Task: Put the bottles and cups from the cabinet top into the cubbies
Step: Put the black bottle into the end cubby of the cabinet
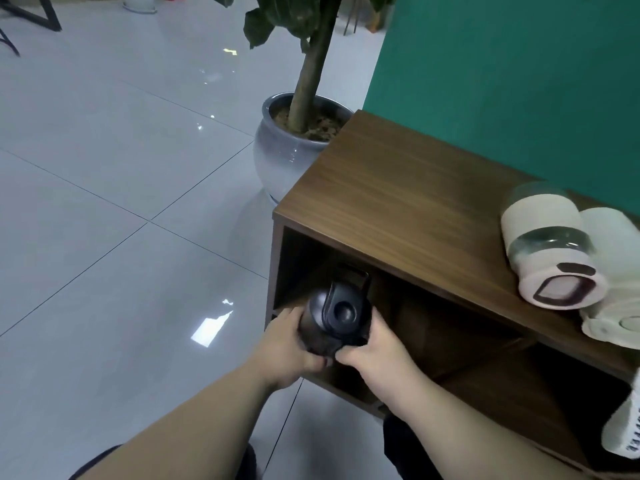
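Observation:
A black bottle (pixel 337 311) with a flip lid sits upright at the mouth of the leftmost cubby (pixel 298 271) of the brown wooden cabinet (pixel 398 188). My left hand (pixel 287 344) grips its left side and my right hand (pixel 375 348) grips its right side. On the cabinet top at the right stand a clear cup with a pale sleeve and pink lid (pixel 550 247) and a cream-coloured cup (pixel 613 271) beside it. A white bottle with dark lettering (pixel 623 434) shows at the right edge.
A potted plant in a grey ceramic pot (pixel 291 157) stands on the tiled floor just left of the cabinet. A green wall (pixel 519 81) backs the cabinet. A dark divider (pixel 485 358) separates the cubbies. Black table legs (pixel 31 15) are far left.

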Demonstrator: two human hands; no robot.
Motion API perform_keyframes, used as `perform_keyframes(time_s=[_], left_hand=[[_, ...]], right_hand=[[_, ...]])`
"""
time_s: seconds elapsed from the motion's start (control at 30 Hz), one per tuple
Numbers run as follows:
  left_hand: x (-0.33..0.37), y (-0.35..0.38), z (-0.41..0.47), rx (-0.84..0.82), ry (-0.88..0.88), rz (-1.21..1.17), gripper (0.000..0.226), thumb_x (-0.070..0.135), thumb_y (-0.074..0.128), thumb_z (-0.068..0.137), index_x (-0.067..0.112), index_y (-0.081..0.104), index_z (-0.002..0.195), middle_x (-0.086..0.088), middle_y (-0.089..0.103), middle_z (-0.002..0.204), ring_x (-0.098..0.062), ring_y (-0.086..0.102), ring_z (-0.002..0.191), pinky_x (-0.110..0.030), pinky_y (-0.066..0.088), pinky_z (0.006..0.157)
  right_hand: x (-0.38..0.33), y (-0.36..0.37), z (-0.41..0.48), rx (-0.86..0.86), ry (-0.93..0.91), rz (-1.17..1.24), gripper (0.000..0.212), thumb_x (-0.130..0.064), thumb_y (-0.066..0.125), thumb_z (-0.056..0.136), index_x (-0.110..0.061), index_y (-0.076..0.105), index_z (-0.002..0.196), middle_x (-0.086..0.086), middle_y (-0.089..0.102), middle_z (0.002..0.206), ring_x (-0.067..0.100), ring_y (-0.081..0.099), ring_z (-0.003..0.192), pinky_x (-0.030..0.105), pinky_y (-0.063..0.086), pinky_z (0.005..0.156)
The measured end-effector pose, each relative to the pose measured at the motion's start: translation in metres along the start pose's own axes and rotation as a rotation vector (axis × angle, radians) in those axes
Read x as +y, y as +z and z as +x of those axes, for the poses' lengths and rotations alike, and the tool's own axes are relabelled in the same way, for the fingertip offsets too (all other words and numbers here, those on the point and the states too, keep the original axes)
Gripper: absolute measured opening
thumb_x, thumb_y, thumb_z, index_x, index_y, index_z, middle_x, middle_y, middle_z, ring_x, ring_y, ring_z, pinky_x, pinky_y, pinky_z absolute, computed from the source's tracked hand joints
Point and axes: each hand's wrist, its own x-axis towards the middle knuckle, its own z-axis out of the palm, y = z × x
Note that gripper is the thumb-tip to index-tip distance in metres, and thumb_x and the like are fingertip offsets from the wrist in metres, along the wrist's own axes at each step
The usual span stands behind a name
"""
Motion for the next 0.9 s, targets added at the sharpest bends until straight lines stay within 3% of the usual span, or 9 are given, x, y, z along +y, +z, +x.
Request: perform_keyframes(time_s=[0.1,0.17,0.37,0.5,0.6,0.7,0.8,0.9], left_hand=[[-0.019,0.009,0.021,0.033,-0.026,0.004,0.072,0.050,0.089,0.053,0.043,0.062,0.119,0.014,0.067,0.113,-0.012,0.065,0.107,-0.038,0.059,0.088],[-0.014,0.005,0.025,0.051,-0.036,0.023,0.064,0.051,0.087,0.056,0.042,0.062,0.114,0.015,0.067,0.110,-0.012,0.065,0.105,-0.037,0.059,0.087],[-0.022,0.009,0.038,0.022,-0.086,-0.056,0.055,0.048,0.079,0.061,0.039,0.064,0.113,0.014,0.071,0.109,-0.008,0.068,0.103,-0.041,0.060,0.087],[-0.018,0.008,0.042,0.038,-0.104,-0.045,0.058,0.056,0.060,0.060,0.034,0.064,0.114,0.015,0.071,0.105,-0.009,0.068,0.100,-0.041,0.059,0.089],[-0.017,0.008,0.043,0.055,-0.118,-0.033,0.072,0.058,0.061,0.064,0.037,0.051,0.132,0.018,0.068,0.118,-0.011,0.066,0.110,-0.041,0.056,0.094],[-0.017,0.009,0.044,0.067,-0.150,-0.046,0.079,0.058,0.058,0.063,0.037,0.044,0.138,0.021,0.065,0.122,-0.010,0.063,0.111,-0.038,0.054,0.094],[-0.015,0.010,0.046,0.073,-0.157,-0.079,0.071,0.054,0.061,0.065,0.037,0.049,0.132,0.021,0.065,0.120,-0.005,0.064,0.108,-0.034,0.055,0.093],[-0.027,0.015,0.052,0.068,-0.163,-0.076,0.054,0.041,0.074,0.068,0.039,0.057,0.119,0.013,0.067,0.115,-0.008,0.067,0.106,-0.038,0.060,0.089]], right_hand=[[0.008,0.012,0.026,0.045,-0.009,0.020,0.091,-0.012,0.087,0.056,-0.027,0.050,0.138,-0.007,0.069,0.124,0.009,0.065,0.119,0.030,0.050,0.105],[0.008,0.016,0.040,0.063,-0.011,0.010,0.095,-0.010,0.092,0.058,-0.024,0.049,0.142,-0.007,0.067,0.128,0.008,0.063,0.121,0.032,0.048,0.109],[0.020,0.028,0.074,0.114,0.012,0.082,0.082,0.002,0.090,0.057,-0.025,0.058,0.127,-0.004,0.072,0.117,0.012,0.069,0.112,0.043,0.055,0.103],[0.027,0.032,0.087,0.144,-0.015,0.136,0.081,-0.002,0.089,0.050,-0.028,0.060,0.121,-0.005,0.075,0.111,0.011,0.071,0.107,0.043,0.058,0.097],[0.032,0.034,0.094,0.150,-0.044,0.159,0.076,0.005,0.087,0.052,-0.031,0.061,0.114,-0.005,0.076,0.107,0.009,0.072,0.102,0.041,0.060,0.093],[0.033,0.039,0.098,0.155,-0.069,0.192,0.083,-0.006,0.084,0.045,-0.029,0.060,0.121,-0.003,0.075,0.113,0.013,0.071,0.108,0.042,0.059,0.095],[0.035,0.042,0.102,0.172,-0.076,0.190,0.084,-0.007,0.087,0.046,-0.026,0.059,0.123,-0.004,0.074,0.115,0.012,0.070,0.111,0.036,0.057,0.098],[0.039,0.040,0.106,0.187,-0.069,0.188,0.074,0.011,0.088,0.058,-0.032,0.059,0.111,-0.006,0.074,0.110,0.012,0.071,0.108,0.030,0.058,0.092]])
